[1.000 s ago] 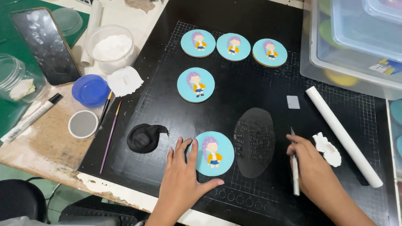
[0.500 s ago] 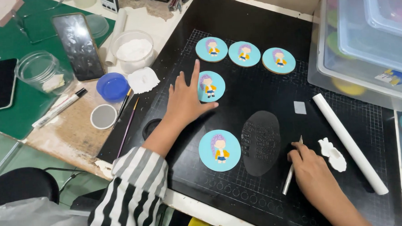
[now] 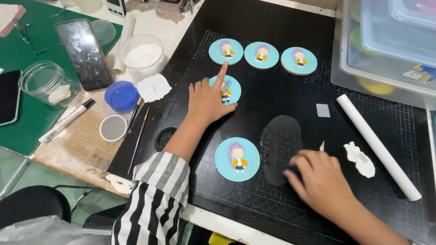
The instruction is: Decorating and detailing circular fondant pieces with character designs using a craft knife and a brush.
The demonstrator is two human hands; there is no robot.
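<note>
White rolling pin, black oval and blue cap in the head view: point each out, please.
White rolling pin (image 3: pixel 378 147), head view, mid-shaft.
Black oval (image 3: pixel 279 143), head view, centre of its textured face.
Blue cap (image 3: pixel 121 95), head view, middle of its top.

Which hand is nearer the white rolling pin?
Right. The right hand lies just left of the rolling pin; the left hand is far across the mat, on a cookie.
</note>
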